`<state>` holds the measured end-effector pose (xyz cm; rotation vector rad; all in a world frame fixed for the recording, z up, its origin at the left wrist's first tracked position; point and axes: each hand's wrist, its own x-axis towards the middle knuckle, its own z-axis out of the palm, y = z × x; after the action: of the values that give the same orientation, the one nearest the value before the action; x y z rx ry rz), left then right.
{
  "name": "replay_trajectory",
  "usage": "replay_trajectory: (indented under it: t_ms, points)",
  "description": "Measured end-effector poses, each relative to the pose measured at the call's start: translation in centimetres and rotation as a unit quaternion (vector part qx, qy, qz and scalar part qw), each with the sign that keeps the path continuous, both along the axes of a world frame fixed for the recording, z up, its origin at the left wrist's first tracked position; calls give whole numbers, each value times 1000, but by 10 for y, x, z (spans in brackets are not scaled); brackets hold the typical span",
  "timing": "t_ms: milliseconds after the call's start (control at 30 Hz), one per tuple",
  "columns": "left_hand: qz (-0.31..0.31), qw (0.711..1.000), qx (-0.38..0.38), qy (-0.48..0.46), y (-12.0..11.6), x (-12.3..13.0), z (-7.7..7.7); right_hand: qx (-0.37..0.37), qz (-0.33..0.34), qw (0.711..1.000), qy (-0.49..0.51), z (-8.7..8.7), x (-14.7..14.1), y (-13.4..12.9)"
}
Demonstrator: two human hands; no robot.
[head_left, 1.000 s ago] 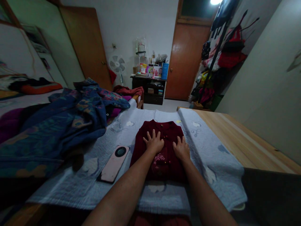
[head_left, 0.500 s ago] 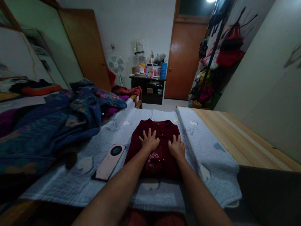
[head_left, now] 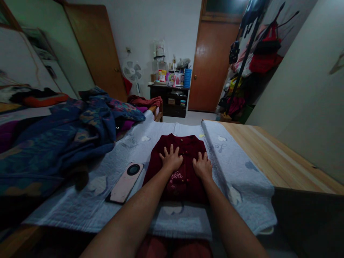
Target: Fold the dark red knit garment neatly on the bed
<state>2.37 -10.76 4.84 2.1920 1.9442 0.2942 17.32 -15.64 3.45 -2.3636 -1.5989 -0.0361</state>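
Note:
A dark red garment [head_left: 188, 147], folded into a compact shape with its neckline facing away from me, lies on the light blue patterned cloth [head_left: 172, 222]. Small buttons and a pink pattern show on its front. My left hand [head_left: 171, 158] rests on the garment's upper left part, fingers spread. On its right side lies my right hand [head_left: 202, 166], palm down with the fingers somewhat apart. Neither hand holds anything. To the left of the garment is a pink phone [head_left: 125, 184] with a round black camera ring.
Blue floral clothes [head_left: 88, 125] are heaped at the left. A wooden board [head_left: 258, 147] extends along the right. Farther back stand a dark cabinet [head_left: 169, 111], a fan [head_left: 132, 71] and a closed door [head_left: 212, 64]. Bags [head_left: 264, 62] hang at the right.
The view has shifted very slightly. Both hands remain on the garment in nearly the same places, and the right fingers look a little closer together.

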Motion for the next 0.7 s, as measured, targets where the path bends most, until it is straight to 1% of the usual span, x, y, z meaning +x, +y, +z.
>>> replay_trajectory:
  t_ms: [267,700]
  points:
    - [-3,1000,11,-6,2,-1,-4,-9,1,1000,-3,1,0,0]
    - [-2,1000,14,2,2,-1,-5,-10,-7,1000,-16,-1,-1,3]
